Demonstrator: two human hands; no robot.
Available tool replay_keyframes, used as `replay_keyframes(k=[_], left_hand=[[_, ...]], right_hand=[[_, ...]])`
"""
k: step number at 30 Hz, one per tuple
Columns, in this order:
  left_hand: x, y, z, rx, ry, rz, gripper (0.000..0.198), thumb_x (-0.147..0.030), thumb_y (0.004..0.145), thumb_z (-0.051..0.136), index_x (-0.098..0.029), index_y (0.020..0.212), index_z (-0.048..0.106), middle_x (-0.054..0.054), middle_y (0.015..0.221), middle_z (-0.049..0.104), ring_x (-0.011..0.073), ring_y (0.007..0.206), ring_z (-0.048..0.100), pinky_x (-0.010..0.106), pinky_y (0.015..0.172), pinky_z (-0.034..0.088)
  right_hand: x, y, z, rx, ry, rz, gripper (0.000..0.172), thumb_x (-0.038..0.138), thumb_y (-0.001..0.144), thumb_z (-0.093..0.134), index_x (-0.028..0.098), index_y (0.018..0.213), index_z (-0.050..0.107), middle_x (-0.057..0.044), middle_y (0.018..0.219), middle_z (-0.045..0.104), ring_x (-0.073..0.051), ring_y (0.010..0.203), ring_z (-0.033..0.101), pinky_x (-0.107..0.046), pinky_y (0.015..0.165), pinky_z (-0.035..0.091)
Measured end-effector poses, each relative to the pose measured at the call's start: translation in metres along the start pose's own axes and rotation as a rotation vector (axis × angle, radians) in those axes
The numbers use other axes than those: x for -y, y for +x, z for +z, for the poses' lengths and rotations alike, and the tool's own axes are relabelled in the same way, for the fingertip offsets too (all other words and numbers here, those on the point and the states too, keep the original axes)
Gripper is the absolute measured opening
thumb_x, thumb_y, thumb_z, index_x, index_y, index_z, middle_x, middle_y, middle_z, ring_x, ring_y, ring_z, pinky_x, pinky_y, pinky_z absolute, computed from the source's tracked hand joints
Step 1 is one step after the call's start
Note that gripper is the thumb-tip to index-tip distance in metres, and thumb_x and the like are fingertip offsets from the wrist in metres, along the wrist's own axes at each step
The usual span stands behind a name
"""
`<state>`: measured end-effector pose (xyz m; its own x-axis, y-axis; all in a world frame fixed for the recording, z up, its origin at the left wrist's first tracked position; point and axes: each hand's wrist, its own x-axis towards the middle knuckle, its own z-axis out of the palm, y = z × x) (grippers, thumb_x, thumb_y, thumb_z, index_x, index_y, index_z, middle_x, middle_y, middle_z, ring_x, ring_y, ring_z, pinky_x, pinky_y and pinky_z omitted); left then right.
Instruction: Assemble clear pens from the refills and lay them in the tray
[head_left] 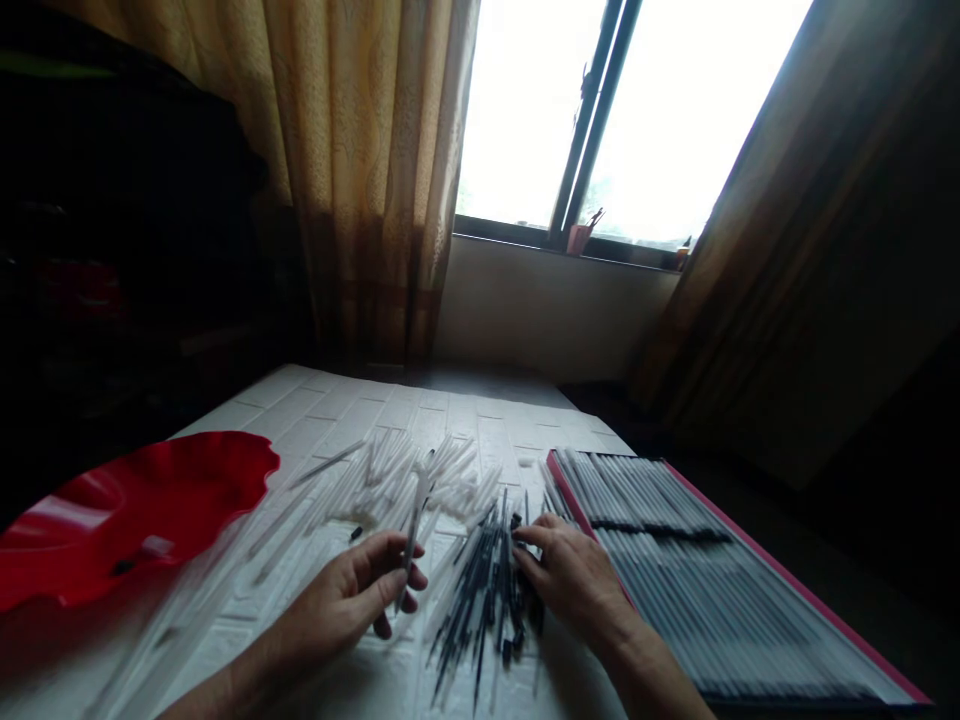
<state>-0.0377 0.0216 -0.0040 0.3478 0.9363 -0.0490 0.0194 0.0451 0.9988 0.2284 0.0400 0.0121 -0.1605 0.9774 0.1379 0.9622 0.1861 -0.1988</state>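
Observation:
My left hand (364,585) is closed around a slim clear pen (412,530), which stands nearly upright between thumb and fingers. My right hand (562,560) reaches into a heap of thin black pen refills (480,580) on the table, thumb and forefinger pinched together. Right at those fingertips is a small black piece (516,521) like a pen cap; whether it is gripped cannot be seen. More black caps (508,652) lie at the near end of the heap. Behind my hands, clear pen barrels (390,470) are spread loosely.
At the right stands a pink-edged box (795,570) filled with rows of pens. A red wavy-rimmed bowl (247,455) sits on the left. The white brick-patterned table (337,395) reaches toward curtains (352,150) and a window, with a small pot (578,239) on its sill.

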Motion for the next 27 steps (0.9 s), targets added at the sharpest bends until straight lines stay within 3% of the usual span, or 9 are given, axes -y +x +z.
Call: replay_keyframes(k=[3,6,11,17,21,27], left_hand=[[0.010,0.002,0.002,-0.019,-0.026,0.005,0.054,-0.057,0.070,0.070,-0.024,0.111,0.059,0.002,0.084,0.067,0.0182,0.068,0.064,0.022,0.046,0.045],[0.015,0.002,0.002,-0.039,-0.010,0.005,0.047,-0.055,0.071,0.070,-0.023,0.105,0.060,0.004,0.089,0.066,0.0196,0.073,0.065,0.021,0.044,0.045],[0.003,-0.002,0.002,-0.023,0.060,-0.005,0.032,-0.047,0.075,0.067,-0.022,0.093,0.060,0.004,0.093,0.066,0.0201,0.079,0.064,0.020,0.045,0.047],[-0.013,-0.008,0.005,-0.001,0.116,-0.042,0.034,-0.049,0.075,0.065,-0.021,0.091,0.056,0.004,0.093,0.065,0.0210,0.082,0.064,0.022,0.049,0.048],[-0.016,-0.009,0.006,0.019,0.125,-0.050,0.039,-0.055,0.073,0.065,-0.021,0.087,0.055,0.004,0.092,0.064,0.0213,0.081,0.063,0.023,0.049,0.048],[-0.011,-0.007,0.009,0.018,0.103,-0.052,0.038,-0.053,0.073,0.066,-0.021,0.087,0.054,0.004,0.090,0.065,0.0194,0.077,0.062,0.021,0.046,0.047]], right_hand=[[0.000,0.000,0.001,0.025,-0.007,0.006,0.021,0.025,0.088,0.058,0.026,0.103,0.072,-0.005,0.099,0.069,-0.021,0.091,0.067,-0.028,0.075,0.046],[-0.001,0.002,0.000,0.024,0.010,0.019,0.022,0.024,0.087,0.057,0.025,0.105,0.071,-0.005,0.101,0.069,-0.022,0.092,0.066,-0.028,0.076,0.045],[-0.006,0.002,-0.003,-0.028,0.109,-0.020,0.020,0.021,0.088,0.053,0.023,0.091,0.072,-0.004,0.091,0.069,-0.019,0.079,0.065,-0.027,0.070,0.045],[-0.007,-0.016,-0.014,0.026,0.331,-0.193,0.019,0.020,0.084,0.055,0.022,0.079,0.073,-0.003,0.080,0.068,-0.016,0.070,0.064,-0.024,0.064,0.045],[-0.004,-0.036,-0.017,0.079,0.337,-0.249,0.018,0.015,0.080,0.058,0.024,0.078,0.074,-0.001,0.076,0.066,-0.015,0.069,0.063,-0.022,0.061,0.044],[0.012,-0.049,-0.010,0.160,0.197,-0.271,0.023,0.015,0.072,0.067,0.031,0.089,0.074,0.000,0.088,0.068,-0.017,0.075,0.065,-0.023,0.064,0.043]])
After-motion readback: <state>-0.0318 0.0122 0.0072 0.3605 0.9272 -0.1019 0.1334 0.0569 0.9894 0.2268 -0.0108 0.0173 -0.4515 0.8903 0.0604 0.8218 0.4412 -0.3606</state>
